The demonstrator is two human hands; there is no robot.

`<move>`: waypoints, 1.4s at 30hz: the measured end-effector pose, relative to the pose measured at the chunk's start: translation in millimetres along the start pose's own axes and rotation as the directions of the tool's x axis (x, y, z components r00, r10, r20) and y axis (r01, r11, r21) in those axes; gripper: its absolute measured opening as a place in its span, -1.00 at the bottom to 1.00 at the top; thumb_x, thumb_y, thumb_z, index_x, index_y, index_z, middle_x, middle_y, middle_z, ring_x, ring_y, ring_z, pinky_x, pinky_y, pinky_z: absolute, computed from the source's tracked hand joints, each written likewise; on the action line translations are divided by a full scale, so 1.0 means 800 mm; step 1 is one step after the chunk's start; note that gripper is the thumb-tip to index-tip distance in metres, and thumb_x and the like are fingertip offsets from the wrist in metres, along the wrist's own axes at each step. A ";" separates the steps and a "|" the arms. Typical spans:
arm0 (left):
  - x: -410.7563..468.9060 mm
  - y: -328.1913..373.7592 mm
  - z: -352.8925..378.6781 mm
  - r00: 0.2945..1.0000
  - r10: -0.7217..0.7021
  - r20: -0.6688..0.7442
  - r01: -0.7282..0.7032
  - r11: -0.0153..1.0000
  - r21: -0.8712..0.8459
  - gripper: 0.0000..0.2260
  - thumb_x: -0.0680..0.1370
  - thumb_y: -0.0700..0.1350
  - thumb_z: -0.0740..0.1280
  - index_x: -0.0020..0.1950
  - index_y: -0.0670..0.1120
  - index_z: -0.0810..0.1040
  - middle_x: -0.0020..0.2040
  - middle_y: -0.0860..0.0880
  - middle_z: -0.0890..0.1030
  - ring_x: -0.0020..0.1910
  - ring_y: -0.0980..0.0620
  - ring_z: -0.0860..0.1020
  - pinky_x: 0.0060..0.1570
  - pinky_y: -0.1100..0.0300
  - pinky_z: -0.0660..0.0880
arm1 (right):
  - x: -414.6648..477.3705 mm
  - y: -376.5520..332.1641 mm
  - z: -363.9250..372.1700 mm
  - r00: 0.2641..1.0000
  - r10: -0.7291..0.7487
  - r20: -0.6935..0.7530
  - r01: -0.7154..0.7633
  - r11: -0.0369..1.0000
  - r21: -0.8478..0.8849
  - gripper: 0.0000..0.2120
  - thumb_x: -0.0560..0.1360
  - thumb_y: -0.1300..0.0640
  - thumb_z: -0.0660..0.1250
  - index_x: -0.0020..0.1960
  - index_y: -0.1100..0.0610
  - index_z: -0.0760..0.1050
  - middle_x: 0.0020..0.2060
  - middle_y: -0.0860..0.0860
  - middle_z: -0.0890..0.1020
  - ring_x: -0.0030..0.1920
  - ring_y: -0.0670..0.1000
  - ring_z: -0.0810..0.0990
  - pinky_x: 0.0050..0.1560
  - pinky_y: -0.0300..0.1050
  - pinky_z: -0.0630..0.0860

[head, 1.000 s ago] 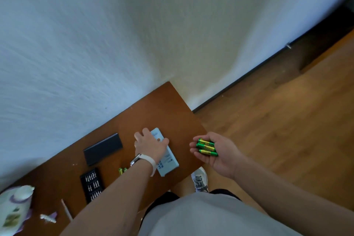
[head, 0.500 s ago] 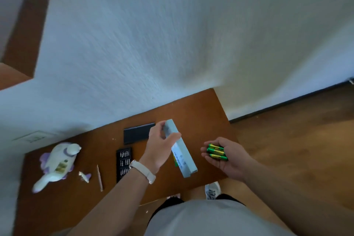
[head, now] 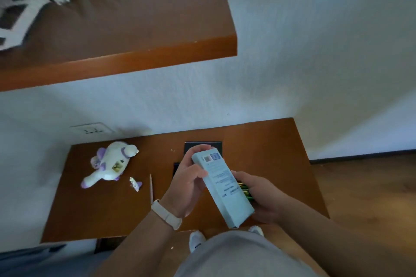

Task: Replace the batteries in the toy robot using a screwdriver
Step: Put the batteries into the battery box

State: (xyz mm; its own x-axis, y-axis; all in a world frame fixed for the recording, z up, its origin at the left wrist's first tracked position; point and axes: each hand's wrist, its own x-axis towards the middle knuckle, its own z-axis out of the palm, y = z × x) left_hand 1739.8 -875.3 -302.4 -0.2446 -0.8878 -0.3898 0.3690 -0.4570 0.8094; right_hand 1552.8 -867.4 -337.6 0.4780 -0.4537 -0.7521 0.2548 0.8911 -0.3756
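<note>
My left hand (head: 188,183) grips a pale blue battery box (head: 222,189), lifted off the brown table (head: 108,213) and tilted over my right hand (head: 262,198). In the cupped right palm lie green batteries (head: 245,191), mostly hidden behind the box. The white and purple toy robot (head: 109,165) lies on its side at the table's back left. Beside it rests a small purple and white cover piece (head: 135,183). A thin pale screwdriver (head: 151,188) lies to the right of that piece.
A dark flat case (head: 202,145) and a black bit tray (head: 176,167) sit behind my left hand. A wall socket (head: 93,129) is above the table. A brown shelf (head: 126,22) with crumpled paper hangs higher up. Wooden floor lies to the right.
My left hand has picked the blue box up from the table and brought it over my right palm. The view has swung left and up, showing the shelf.
</note>
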 end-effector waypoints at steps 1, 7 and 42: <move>-0.004 0.004 -0.008 1.000 0.004 -0.013 -0.004 1.000 -0.001 -0.56 0.35 -0.25 0.31 0.23 -0.07 0.51 0.13 -0.18 0.59 0.17 -0.18 0.60 0.14 -0.13 0.59 | 0.002 0.002 0.011 1.000 -0.017 0.024 0.017 1.000 -0.004 -0.62 0.58 -0.08 0.29 0.30 0.11 0.54 0.16 0.22 0.65 0.10 0.18 0.67 0.01 0.06 0.58; -0.019 0.024 -0.058 0.994 -0.056 -0.090 0.062 0.997 0.056 -0.68 0.57 -0.41 0.16 0.23 -0.16 0.52 -0.05 -0.10 0.68 -0.06 -0.05 0.69 -0.11 0.09 0.61 | 0.011 0.012 0.064 0.984 -0.151 0.098 0.155 0.987 -0.038 -0.61 0.58 -0.09 0.30 0.28 0.11 0.58 0.23 0.23 0.61 0.19 0.23 0.61 0.14 0.15 0.54; -0.048 0.081 -0.151 0.992 0.077 0.104 -0.129 0.678 0.724 -0.93 0.64 -0.09 0.31 0.09 0.08 0.53 -0.08 0.13 0.65 -0.06 0.19 0.65 -0.25 0.36 0.53 | 0.031 0.016 0.158 0.950 -0.311 -0.012 0.297 0.917 -0.268 -0.90 0.51 0.30 0.40 0.01 0.29 0.52 0.01 0.21 0.70 0.12 0.18 0.67 0.13 0.05 0.62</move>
State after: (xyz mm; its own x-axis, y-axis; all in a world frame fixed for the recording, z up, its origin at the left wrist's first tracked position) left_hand 1881.4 -877.1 -288.1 -0.3072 -0.9100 -0.2784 -0.3677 -0.1563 0.9167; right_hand 1674.3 -868.8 -292.8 0.3646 -0.7085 -0.6042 0.1502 0.6852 -0.7127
